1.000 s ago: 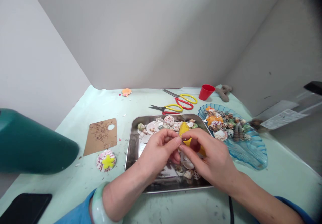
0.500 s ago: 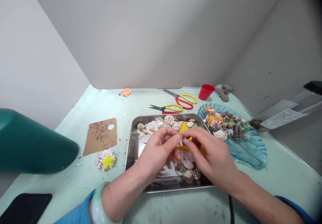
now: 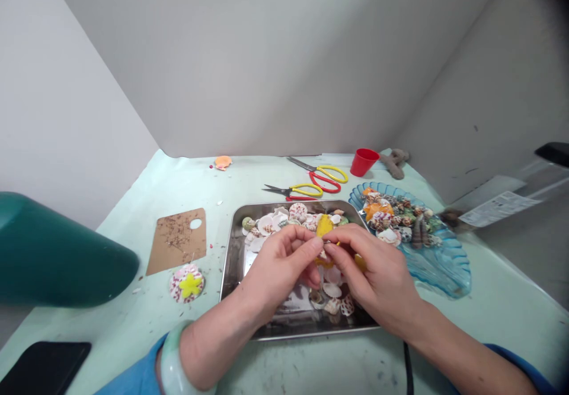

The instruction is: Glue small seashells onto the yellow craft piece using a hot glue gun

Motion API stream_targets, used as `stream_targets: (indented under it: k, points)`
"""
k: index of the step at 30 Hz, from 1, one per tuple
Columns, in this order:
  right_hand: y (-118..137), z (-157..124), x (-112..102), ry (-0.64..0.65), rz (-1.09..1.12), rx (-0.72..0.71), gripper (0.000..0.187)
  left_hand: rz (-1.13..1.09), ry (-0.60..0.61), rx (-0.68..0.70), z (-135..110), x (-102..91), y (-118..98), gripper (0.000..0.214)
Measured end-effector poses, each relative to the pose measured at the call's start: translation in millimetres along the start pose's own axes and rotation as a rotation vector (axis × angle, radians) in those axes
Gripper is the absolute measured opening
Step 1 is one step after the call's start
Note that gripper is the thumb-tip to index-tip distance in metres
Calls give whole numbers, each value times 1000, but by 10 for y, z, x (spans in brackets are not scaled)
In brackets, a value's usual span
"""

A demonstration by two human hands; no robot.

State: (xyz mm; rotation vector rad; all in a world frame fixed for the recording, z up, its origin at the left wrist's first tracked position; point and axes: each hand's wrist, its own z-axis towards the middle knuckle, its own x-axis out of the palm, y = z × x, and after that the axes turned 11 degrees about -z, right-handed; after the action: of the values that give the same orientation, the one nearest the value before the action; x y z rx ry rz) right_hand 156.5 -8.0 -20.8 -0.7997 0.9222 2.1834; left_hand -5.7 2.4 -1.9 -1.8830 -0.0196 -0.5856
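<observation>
Above the metal tray (image 3: 227,265), my left hand (image 3: 284,265) and my right hand (image 3: 377,267) meet with thumbs and forefingers pinched close together. Between the fingertips is something tiny, too small to make out. Yellow pieces (image 3: 325,224) show behind and below the fingers, partly hidden by them. White and speckled seashells (image 3: 267,224) lie along the tray's far side. More shells (image 3: 332,306) rest in its near right part, just under my right hand.
Two pairs of scissors (image 3: 306,190) and a red cup (image 3: 364,162) stand behind the tray. To the right is a blue dish (image 3: 438,270) of shells. On the left are a brown card (image 3: 178,241), a shell with a yellow flower (image 3: 190,285) and a green cylinder (image 3: 57,253).
My pinched fingertips have shifted very slightly to the right. Everything on the table stays where it was.
</observation>
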Motion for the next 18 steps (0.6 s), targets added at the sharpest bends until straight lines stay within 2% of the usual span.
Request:
stream_targets:
  k: [18]
  points:
    - [-6,5,-8,8,2,-18,13,-38,-29,1,7,13,-9,25]
